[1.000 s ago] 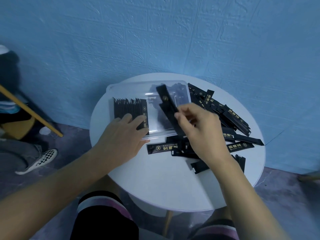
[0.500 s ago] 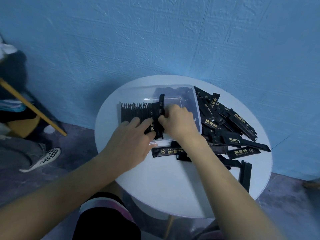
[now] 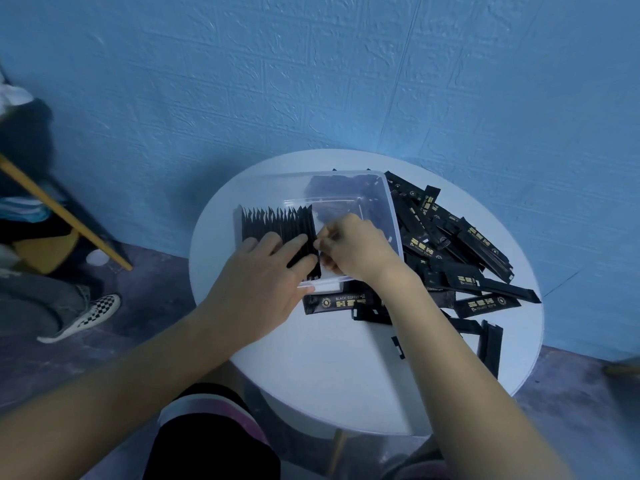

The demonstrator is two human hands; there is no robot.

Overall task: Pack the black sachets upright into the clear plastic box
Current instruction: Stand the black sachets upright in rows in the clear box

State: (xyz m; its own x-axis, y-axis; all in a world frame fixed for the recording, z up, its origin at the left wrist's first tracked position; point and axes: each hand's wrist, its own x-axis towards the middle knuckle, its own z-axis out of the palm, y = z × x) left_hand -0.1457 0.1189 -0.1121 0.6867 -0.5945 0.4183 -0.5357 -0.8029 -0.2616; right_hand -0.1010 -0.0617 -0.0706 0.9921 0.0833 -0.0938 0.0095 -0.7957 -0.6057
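Note:
A clear plastic box (image 3: 389,209) lies on the round white table (image 3: 332,375). A row of several black sachets (image 3: 273,221) stands upright in the box's left half. My left hand (image 3: 256,289) presses flat against the near side of that row, fingers spread on the sachets. My right hand (image 3: 353,247) is inside the box just right of the row, its fingertips pinching the edge of the last sachet (image 3: 313,249). A pile of loose black sachets (image 3: 450,244) with gold print lies right of the box and along its near side.
A blue textured wall rises right behind the table. On the floor at the left are a person's leg with a checkered shoe (image 3: 86,317) and a slanting yellow wooden leg (image 3: 65,213). My knees show below the table's near edge.
My right hand carried a sachet from above the pile into the box and stood it against the right end of the row. My left hand stayed on the row.

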